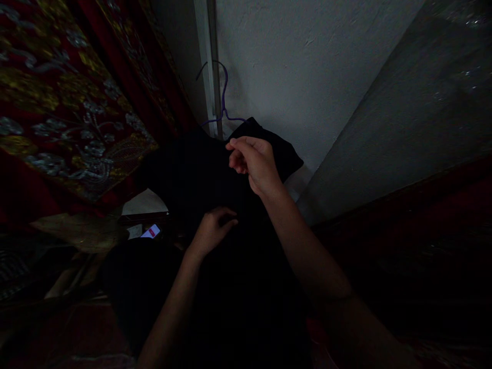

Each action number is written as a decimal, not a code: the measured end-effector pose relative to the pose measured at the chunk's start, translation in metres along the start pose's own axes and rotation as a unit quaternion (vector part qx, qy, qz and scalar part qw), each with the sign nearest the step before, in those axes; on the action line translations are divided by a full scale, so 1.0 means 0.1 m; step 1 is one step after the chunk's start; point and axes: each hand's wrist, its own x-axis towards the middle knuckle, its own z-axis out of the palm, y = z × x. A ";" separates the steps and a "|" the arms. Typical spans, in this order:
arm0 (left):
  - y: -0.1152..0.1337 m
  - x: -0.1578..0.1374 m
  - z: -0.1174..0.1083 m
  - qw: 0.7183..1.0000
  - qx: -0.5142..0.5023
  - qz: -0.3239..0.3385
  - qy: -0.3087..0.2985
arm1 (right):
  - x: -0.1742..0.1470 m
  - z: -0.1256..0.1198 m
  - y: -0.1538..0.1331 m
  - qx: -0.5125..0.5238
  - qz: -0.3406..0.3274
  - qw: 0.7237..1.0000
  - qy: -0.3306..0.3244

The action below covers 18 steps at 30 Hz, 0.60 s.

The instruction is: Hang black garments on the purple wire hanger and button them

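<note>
A black short-sleeved garment (192, 169) hangs in front of me on a purple hanger (224, 97). Low on its front is my left hand (213, 230), thumb and forefinger curled toward each other and closed on the dark cloth. My right hand (255, 161) is raised higher, before the garment's right shoulder, its thumb and forefinger pressed in a pinch and the other fingers curled. Whatever that pinch holds, if anything, is too small and dark to make out. Folds and details of the black cloth are lost in the dim light.
Red cloth with gold and silver embroidery (77, 102) hangs at the left. Behind the garment stands a pale wall (307, 66) with a narrow vertical strip (209, 51). A lit phone (151, 231) lies at the lower left. Shiny clear plastic sheeting (453, 77) appears at the right.
</note>
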 end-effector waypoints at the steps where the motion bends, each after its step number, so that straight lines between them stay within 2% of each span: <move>1: 0.14 0.14 -0.20 0.999 -0.001 0.033 0.042 | -0.06 0.00 0.00 -0.008 -0.007 1.000 -0.009; 3: 0.45 0.42 -0.56 0.982 0.010 0.088 0.168 | -0.13 0.00 0.00 -0.021 -0.028 0.999 -0.022; 4: 0.61 0.55 -0.71 0.972 0.028 0.121 0.202 | -0.15 -0.01 -0.01 -0.027 -0.042 0.998 -0.027; 6: 0.85 0.77 -0.90 0.967 0.066 0.158 0.191 | -0.15 -0.01 -0.04 -0.040 -0.070 0.996 -0.037; 9: 0.96 0.94 -0.93 0.961 0.098 0.189 0.176 | -0.16 0.00 -0.04 -0.052 -0.108 0.992 -0.045; 13: 0.88 0.89 -0.81 0.947 0.135 0.203 0.208 | -0.23 0.03 0.13 -0.056 -0.138 0.989 -0.026; 15: 0.90 0.83 -0.78 0.941 0.137 0.202 0.235 | -0.23 0.06 0.28 -0.066 -0.134 0.989 0.007; 18: 1.04 0.81 -0.86 0.924 0.095 0.193 0.316 | -0.19 0.11 0.53 -0.101 -0.095 0.990 0.038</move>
